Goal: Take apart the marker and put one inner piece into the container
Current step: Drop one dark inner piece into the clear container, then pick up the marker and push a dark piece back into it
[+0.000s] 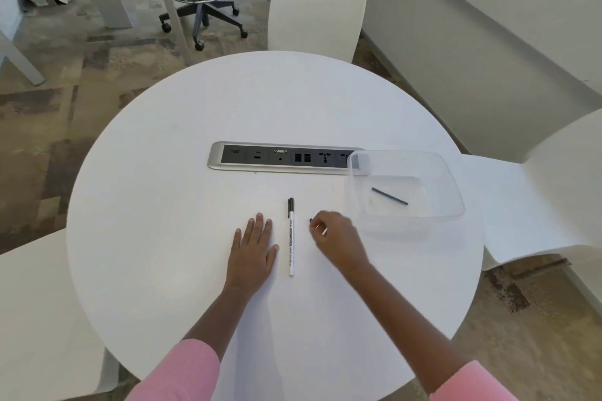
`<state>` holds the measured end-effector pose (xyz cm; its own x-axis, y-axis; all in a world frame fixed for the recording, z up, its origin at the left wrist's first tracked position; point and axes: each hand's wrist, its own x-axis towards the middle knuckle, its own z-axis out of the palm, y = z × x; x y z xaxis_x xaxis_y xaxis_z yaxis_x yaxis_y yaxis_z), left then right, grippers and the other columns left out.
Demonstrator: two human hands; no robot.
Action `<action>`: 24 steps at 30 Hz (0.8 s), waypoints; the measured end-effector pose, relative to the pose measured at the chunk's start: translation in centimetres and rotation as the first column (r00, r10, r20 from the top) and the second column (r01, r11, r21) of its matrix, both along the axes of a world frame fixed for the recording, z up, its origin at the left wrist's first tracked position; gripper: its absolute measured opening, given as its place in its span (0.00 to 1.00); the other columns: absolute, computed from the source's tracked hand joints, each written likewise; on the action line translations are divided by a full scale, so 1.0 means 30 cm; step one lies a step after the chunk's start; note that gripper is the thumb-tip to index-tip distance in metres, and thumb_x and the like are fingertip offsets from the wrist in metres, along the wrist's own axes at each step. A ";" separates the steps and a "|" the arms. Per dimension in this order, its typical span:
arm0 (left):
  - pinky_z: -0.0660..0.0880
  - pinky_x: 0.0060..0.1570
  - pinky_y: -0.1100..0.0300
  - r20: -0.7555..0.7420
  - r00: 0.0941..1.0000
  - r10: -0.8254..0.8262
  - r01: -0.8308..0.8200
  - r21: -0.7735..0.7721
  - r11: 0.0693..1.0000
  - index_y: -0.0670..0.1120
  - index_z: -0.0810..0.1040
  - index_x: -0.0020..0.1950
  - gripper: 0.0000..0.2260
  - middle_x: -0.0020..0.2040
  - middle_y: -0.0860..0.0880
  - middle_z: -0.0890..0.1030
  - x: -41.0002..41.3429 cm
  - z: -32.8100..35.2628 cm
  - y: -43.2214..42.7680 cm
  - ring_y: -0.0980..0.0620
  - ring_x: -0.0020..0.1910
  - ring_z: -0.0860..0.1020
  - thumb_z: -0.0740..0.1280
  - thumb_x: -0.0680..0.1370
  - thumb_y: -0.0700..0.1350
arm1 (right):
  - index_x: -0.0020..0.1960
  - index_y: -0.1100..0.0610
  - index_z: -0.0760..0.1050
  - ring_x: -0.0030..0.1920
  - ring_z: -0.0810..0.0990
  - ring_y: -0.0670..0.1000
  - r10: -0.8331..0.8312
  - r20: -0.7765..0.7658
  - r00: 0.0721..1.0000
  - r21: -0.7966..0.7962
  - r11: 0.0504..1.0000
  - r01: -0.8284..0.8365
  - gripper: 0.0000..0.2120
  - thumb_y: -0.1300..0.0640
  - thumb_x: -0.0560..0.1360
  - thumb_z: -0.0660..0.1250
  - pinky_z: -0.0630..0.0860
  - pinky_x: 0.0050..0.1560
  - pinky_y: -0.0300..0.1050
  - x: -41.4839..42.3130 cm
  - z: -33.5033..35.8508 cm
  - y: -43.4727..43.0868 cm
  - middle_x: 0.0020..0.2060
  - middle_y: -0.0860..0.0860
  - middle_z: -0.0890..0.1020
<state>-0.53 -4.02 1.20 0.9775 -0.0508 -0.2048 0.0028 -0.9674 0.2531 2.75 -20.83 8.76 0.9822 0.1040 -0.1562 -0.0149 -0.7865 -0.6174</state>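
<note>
A white marker [291, 239] with a black cap lies on the round white table [182, 146], pointing away from me. My left hand [254, 247] rests flat on the table just left of it, fingers apart, holding nothing. My right hand [335, 238] hovers just right of the marker with fingers curled around a small black piece [310, 221] that peeks out at the fingertips. A clear plastic container [451, 179] stands at the right. Inside it lies a thin dark rod [389, 196].
A silver and black socket panel [280, 158] is set into the table's middle, its right end under the container's corner. White chairs stand at the far side [316, 10], the right [553, 179] and the near left [39, 319].
</note>
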 end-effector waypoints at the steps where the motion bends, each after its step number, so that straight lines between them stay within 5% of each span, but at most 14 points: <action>1: 0.77 0.50 0.44 -0.013 1.000 -0.014 0.014 0.007 1.000 0.42 0.73 0.64 0.29 0.62 0.40 0.79 0.000 -0.001 0.004 0.43 0.57 0.80 0.37 0.81 0.53 | 0.44 0.60 0.76 0.46 0.78 0.58 -0.001 -0.024 1.000 -0.009 1.000 0.001 0.06 0.61 0.73 0.60 0.73 0.46 0.48 -0.021 -0.021 0.024 0.45 0.58 0.81; 7: 0.78 0.49 0.46 -0.036 0.996 -0.079 0.081 0.055 0.995 0.42 0.79 0.60 0.32 0.61 0.41 0.79 -0.002 0.004 0.032 0.44 0.57 0.80 0.38 0.81 0.53 | 0.47 0.61 0.73 0.48 0.78 0.56 -0.074 -0.110 0.991 0.018 0.997 0.076 0.07 0.57 0.74 0.63 0.73 0.48 0.47 -0.095 -0.104 0.123 0.47 0.57 0.79; 11: 0.78 0.49 0.47 -0.037 0.989 -0.141 0.142 0.037 0.989 0.42 0.80 0.59 0.24 0.60 0.42 0.80 -0.002 0.008 0.050 0.44 0.56 0.80 0.51 0.76 0.51 | 0.50 0.62 0.71 0.49 0.77 0.58 -0.117 -0.125 0.985 -0.006 0.993 0.117 0.08 0.59 0.73 0.64 0.74 0.49 0.49 -0.119 -0.124 0.156 0.48 0.59 0.77; 17: 0.77 0.53 0.51 0.021 0.987 -0.157 0.157 -0.030 0.987 0.42 0.79 0.60 0.24 0.62 0.42 0.78 0.002 0.009 0.079 0.45 0.59 0.79 0.51 0.76 0.52 | 0.50 0.60 0.70 0.46 0.76 0.56 -0.184 -0.135 0.974 0.018 0.982 0.188 0.07 0.63 0.72 0.61 0.72 0.45 0.46 -0.131 -0.133 0.182 0.47 0.57 0.77; 21: 0.58 0.71 0.56 0.073 0.997 -0.003 0.026 -0.320 0.947 0.42 0.68 0.71 0.21 0.73 0.44 0.65 0.006 0.030 0.069 0.46 0.74 0.60 0.51 0.81 0.49 | 0.44 0.55 0.70 0.37 0.74 0.49 -0.227 -0.119 0.967 0.166 0.955 0.245 0.04 0.62 0.71 0.63 0.68 0.39 0.40 -0.142 -0.119 0.195 0.42 0.52 0.77; 24: 0.65 0.60 0.60 0.064 0.982 0.178 -0.109 -0.581 0.807 0.41 0.78 0.57 0.13 0.56 0.46 0.79 0.013 0.066 0.049 0.48 0.59 0.72 0.57 0.80 0.43 | 0.41 0.54 0.69 0.32 0.74 0.44 -0.234 -0.100 0.967 0.257 0.933 0.252 0.05 0.60 0.72 0.64 0.69 0.35 0.36 -0.148 -0.099 0.205 0.39 0.49 0.78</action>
<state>-0.13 -2.55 3.18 0.9971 0.0180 -0.0740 0.0685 -0.6372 0.7677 -1.68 -14.69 5.79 0.9709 -0.0896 -0.2220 -0.2334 -0.5610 -0.7942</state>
